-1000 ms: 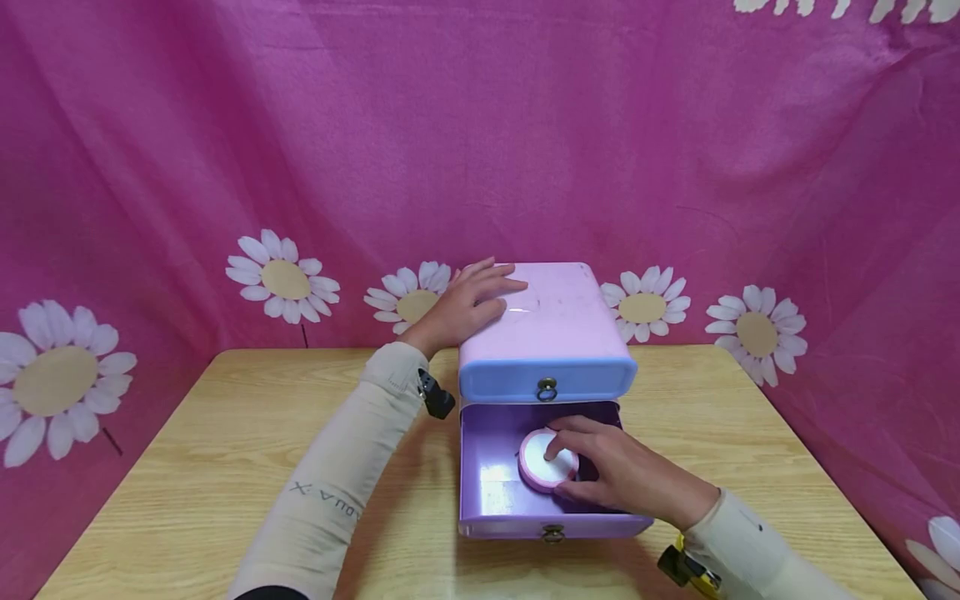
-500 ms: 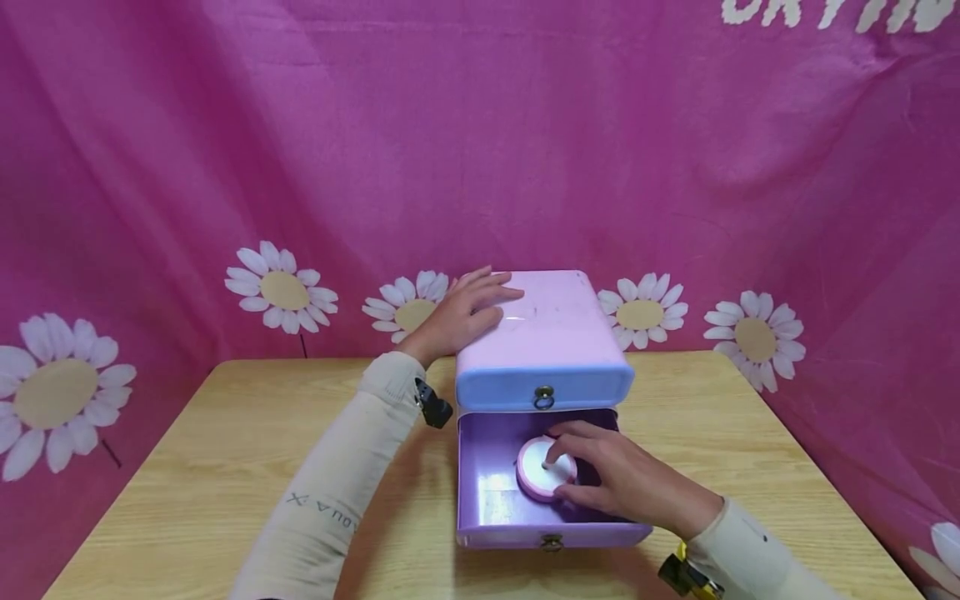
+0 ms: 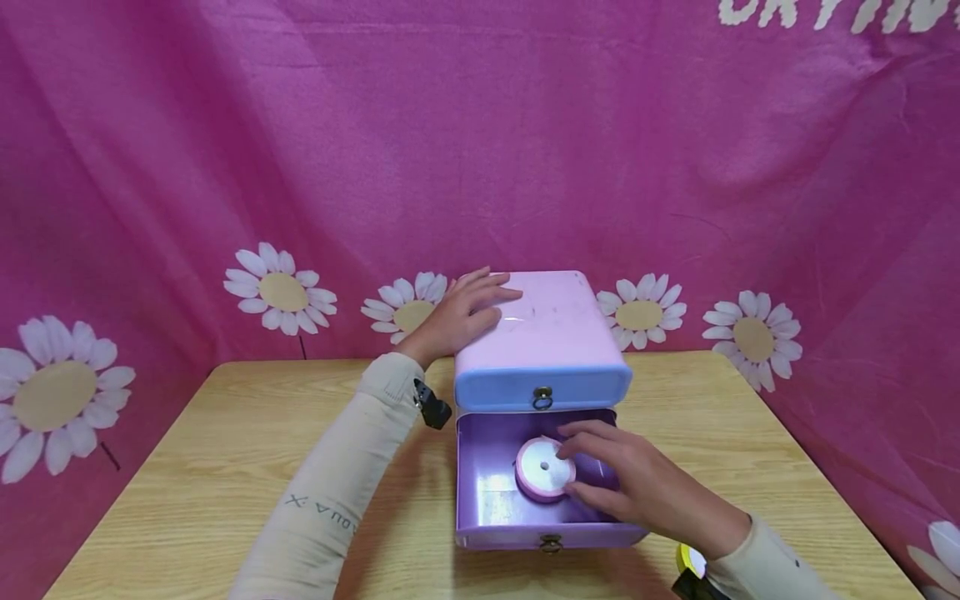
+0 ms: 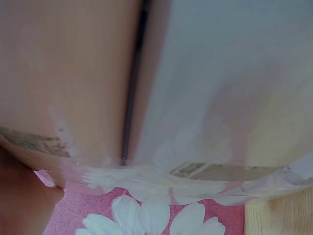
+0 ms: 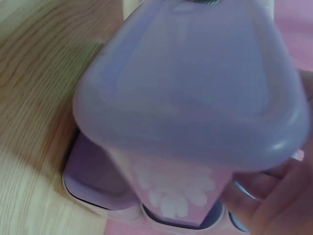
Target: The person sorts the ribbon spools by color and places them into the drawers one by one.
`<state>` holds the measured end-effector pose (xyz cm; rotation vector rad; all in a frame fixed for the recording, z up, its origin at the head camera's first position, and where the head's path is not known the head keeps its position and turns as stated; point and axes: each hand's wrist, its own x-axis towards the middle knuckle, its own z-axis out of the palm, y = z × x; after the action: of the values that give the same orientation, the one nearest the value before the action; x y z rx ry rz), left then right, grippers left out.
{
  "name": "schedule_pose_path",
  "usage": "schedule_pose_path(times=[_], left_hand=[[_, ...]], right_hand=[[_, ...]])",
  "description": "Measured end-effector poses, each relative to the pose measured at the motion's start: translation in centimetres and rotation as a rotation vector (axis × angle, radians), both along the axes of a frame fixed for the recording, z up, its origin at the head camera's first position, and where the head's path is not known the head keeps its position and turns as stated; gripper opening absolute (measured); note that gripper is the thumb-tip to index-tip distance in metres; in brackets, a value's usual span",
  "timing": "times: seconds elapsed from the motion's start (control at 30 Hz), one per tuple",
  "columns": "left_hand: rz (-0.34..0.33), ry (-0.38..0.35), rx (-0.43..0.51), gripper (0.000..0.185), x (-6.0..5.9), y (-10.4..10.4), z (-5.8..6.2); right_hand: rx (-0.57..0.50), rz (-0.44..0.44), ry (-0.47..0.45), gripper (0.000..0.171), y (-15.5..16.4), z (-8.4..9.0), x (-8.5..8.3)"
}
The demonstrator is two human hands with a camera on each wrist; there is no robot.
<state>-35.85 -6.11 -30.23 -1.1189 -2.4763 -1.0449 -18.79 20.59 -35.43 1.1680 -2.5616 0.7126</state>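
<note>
A white-faced ribbon spool with a pink rim (image 3: 534, 472) lies in the pulled-out purple lower drawer (image 3: 483, 498), just left of the fingertips of the right hand (image 3: 647, 479). That hand's fingers are loosely bent and parted, the spool free of their grasp; whether a fingertip touches its rim I cannot tell. The disc lies flat, face and centre hole upward, round in outline. The left hand (image 3: 461, 315) rests, fingers spread, on the pink cabinet top (image 3: 558, 329).
</note>
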Motion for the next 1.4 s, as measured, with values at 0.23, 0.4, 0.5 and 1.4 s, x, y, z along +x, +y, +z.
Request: schedule_pose_path(times=[0.23,0.4,0.5,1.4], left_hand=[[0.0,-0.003,0.001,0.04,0.0,0.1,-0.1],[0.008,-0.009,-0.006,0.04,-0.1,0.0,-0.1],[0.011,-0.011,-0.009,0.041,0.0,0.0,0.0],[0.008,-0.024,0.015,0.04,0.0,0.0,-0.1]], right_hand=[[-0.147,-0.085,0.0,0.04,0.4,0.7,2.3],[-0.229,-0.137,0.007,0.042,0.8,1.0,3.7],[-0.265,-0.173,0.029,0.045,1.0,1.1,4.5],[-0.488,-0.051,-0.086,0.035,-0.7,-2.8,9.0]])
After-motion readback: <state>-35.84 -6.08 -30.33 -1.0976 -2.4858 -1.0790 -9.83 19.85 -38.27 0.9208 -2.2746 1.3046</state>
